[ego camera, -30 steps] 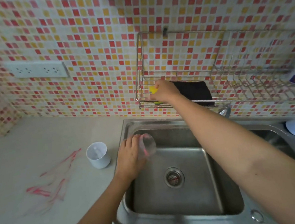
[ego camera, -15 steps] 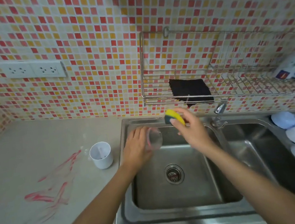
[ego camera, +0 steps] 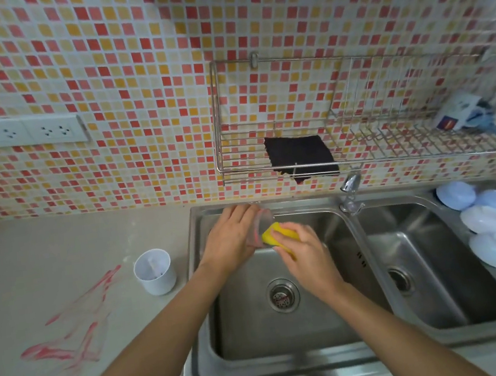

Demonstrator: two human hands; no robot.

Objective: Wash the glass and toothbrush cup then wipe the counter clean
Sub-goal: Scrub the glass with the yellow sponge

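Yellow sponge [ego camera: 278,234], gripped by right hand [ego camera: 307,258], now meets the glass [ego camera: 261,228] left hand [ego camera: 231,241] holds; scrubbing starts.

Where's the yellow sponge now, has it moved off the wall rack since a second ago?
Yes. The yellow sponge has come down from the wire rack into the left sink basin, gripped by the right hand and pressed against the glass in the left hand.
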